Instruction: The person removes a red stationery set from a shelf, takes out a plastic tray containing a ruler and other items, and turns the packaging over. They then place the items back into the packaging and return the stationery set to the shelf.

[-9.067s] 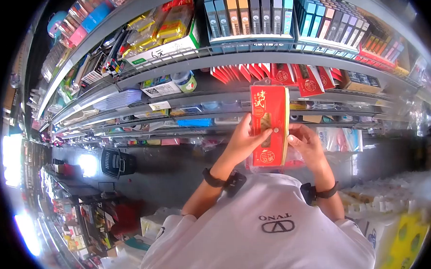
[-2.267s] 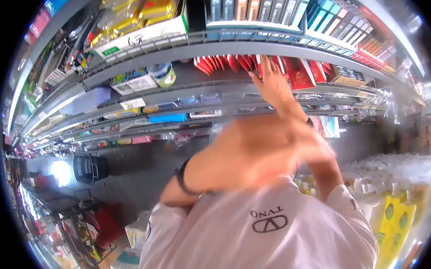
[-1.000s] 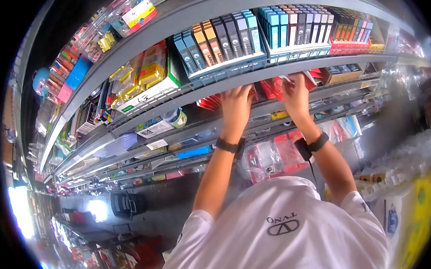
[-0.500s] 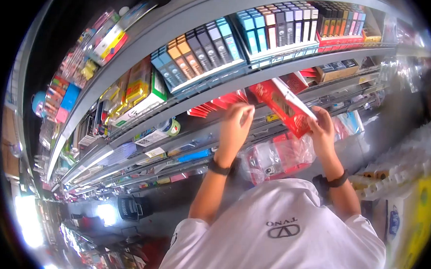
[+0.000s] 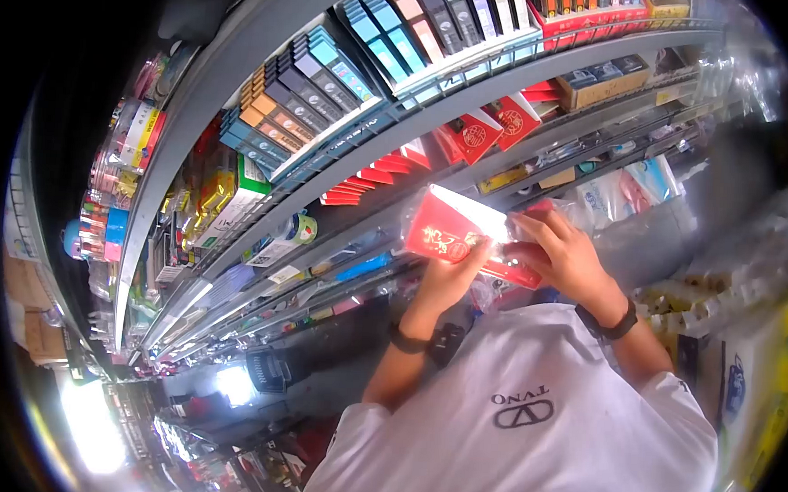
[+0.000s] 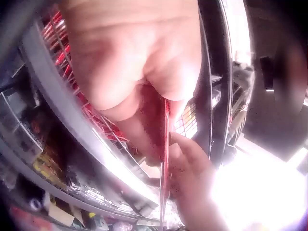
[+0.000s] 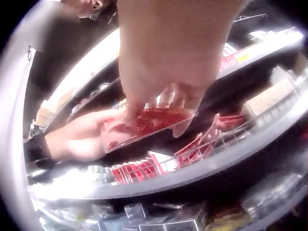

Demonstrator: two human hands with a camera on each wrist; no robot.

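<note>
A flat red package [image 5: 438, 235] with gold lettering and a pale, glaring upper edge is held tilted in front of the shelves. My left hand [image 5: 450, 282] grips it from below, thumb across its printed face. At its right end my right hand [image 5: 573, 263] has curled fingers on it, partly lost in glare. Seen edge-on in the left wrist view, the package [image 6: 166, 154] is a thin red strip between the two hands. In the right wrist view the right fingers hang over the red package [image 7: 156, 120], and the left hand [image 7: 79, 137] holds its far end.
More red packages [image 5: 473, 137] stand in a row on the shelf behind. Above them are boxes of slim coloured packs [image 5: 304, 97] behind a wire rail [image 5: 472, 69]. A white carton with yellow packets [image 5: 229, 199] sits left. Clear plastic-wrapped goods [image 5: 647, 191] are at right.
Both hands were in among the red packages on the shelf; the right hand drew one out. It is now lower, nearer the body, with the left hand also gripping it. The head view has tilted.
</note>
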